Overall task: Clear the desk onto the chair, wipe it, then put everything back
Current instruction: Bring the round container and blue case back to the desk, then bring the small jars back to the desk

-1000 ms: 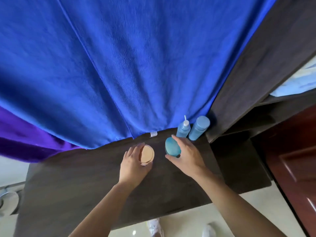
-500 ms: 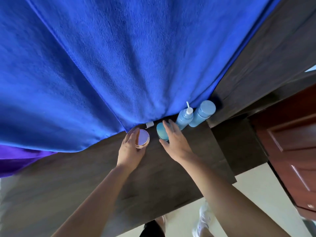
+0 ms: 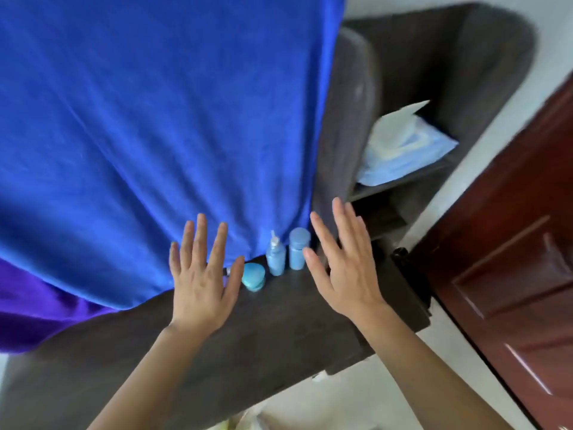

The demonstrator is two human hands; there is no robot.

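— Head view, hands first?
— Left hand [image 3: 201, 283] flat and spread wide, palm down, holding nothing, raised over the dark wood desk [image 3: 266, 333] near its back edge. Right hand [image 3: 347, 271] likewise spread, fingers apart, empty, tilted toward the desk's right end.

— Items on the desk?
— Three, grouped at the back between the two hands. Teal round jar [image 3: 253, 277] just beside the left thumb, lid on. Light blue bottle with pointed nozzle [image 3: 275, 258] upright next to it. Light blue capped bottle [image 3: 299, 248] upright, just beside the nozzle bottle, close to the right hand's thumb. Contact between hands and items: cannot tell for the jar; none seen for the bottles.

— Surroundings?
— Blue towel [image 3: 155, 125] hanging over most of the view, lower edge reaching the desk behind the items. Purple fabric [image 3: 37, 311] below it at left. Dark shelf unit [image 3: 434, 88] to the right, holding a white and pale blue packet [image 3: 403, 147]. Reddish-brown door [image 3: 521, 259] at far right. Pale floor [image 3: 356, 401] below the desk edge.

— Chair?
— Not identifiable.
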